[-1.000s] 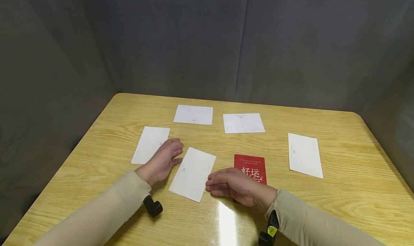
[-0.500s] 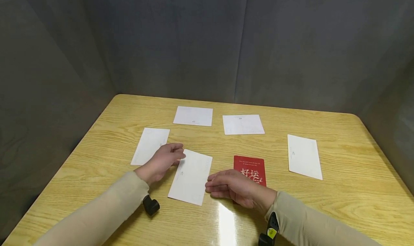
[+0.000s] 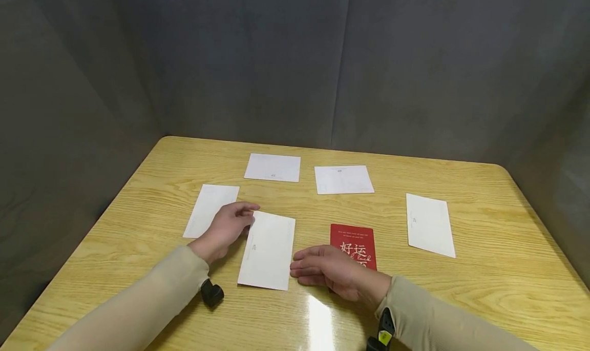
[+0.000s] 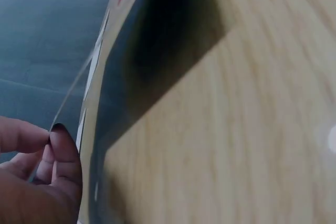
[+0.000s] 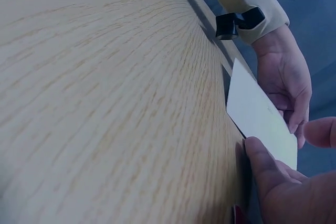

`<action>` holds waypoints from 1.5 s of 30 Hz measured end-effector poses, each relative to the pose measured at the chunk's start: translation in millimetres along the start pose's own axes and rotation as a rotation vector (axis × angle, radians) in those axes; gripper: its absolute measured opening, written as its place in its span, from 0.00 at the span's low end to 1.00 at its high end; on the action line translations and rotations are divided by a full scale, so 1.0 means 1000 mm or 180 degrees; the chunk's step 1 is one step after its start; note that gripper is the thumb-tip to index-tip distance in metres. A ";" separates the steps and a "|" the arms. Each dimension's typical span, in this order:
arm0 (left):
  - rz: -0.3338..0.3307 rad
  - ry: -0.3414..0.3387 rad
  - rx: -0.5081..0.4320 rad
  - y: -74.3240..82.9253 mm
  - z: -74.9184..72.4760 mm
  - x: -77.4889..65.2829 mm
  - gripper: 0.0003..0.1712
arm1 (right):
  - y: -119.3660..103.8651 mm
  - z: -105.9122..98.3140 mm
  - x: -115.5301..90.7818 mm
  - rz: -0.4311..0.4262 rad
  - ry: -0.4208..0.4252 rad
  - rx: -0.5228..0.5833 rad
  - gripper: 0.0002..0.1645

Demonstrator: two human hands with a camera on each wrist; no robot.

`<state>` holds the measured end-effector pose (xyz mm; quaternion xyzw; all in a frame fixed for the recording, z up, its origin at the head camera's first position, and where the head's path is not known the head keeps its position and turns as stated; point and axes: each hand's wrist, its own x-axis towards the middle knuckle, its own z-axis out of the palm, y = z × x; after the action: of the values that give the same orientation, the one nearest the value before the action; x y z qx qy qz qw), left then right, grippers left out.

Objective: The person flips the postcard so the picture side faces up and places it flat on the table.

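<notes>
A white postcard [image 3: 267,251] with a small printed mark is tilted slightly off the table in front of me. My left hand [image 3: 224,231] pinches its far left corner between thumb and fingers; in the left wrist view the card appears edge-on as a thin line. By the postcard's right edge, my right hand [image 3: 338,271] rests with fingers extended and pointing left. Whether those fingertips touch the edge is hard to tell. Partly covered by the right hand is a red card [image 3: 352,241] with white Chinese characters.
Several other white postcards lie face down: one at left [image 3: 208,207], one at back left [image 3: 273,167], one at back centre [image 3: 344,180] and one at right [image 3: 430,225]. Grey curtains [image 3: 276,64] stand around the wooden table [image 3: 484,289].
My left fingers have taken hold of the postcard's corner. The card has shifted left, turned a little straighter and lifted slightly. My right hand has hardly moved.
</notes>
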<state>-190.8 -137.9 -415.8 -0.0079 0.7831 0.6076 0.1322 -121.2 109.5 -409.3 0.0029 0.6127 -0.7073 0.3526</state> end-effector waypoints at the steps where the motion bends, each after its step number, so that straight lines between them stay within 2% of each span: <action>1: -0.0006 0.0022 -0.0026 0.000 0.000 0.000 0.18 | 0.001 0.000 0.000 -0.0020 0.0002 -0.0025 0.23; 7: -0.0070 0.0158 -0.0126 -0.003 -0.002 0.000 0.18 | 0.009 0.000 -0.003 -0.0096 -0.0035 -0.0103 0.25; 15: -0.0134 0.0321 -0.0173 -0.003 -0.005 0.000 0.18 | 0.016 -0.001 0.000 -0.0306 -0.0009 -0.0026 0.21; 26: -0.0043 0.0362 -0.0419 0.007 -0.006 0.002 0.17 | 0.012 0.001 0.003 -0.0451 0.0262 -0.0135 0.13; 32: 0.0031 0.0364 -0.0600 0.013 -0.007 0.003 0.19 | 0.008 -0.004 0.003 -0.0552 0.0317 -0.0130 0.13; 36: 0.0143 0.0332 -0.0824 0.017 -0.007 0.003 0.19 | 0.004 -0.006 0.002 -0.0501 0.0299 -0.0041 0.11; 40: 0.0317 0.0369 -0.1025 0.024 -0.008 -0.002 0.12 | -0.003 -0.009 0.001 -0.0483 0.0410 0.0112 0.09; 45: 0.0800 0.0342 -0.1161 0.039 -0.008 -0.013 0.06 | -0.014 -0.014 0.000 -0.0463 0.0601 0.0375 0.11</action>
<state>-186.1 -137.1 -374.3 0.0337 0.6611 0.7495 0.0100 -134.3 122.2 -400.3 0.0458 0.5992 -0.7623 0.2404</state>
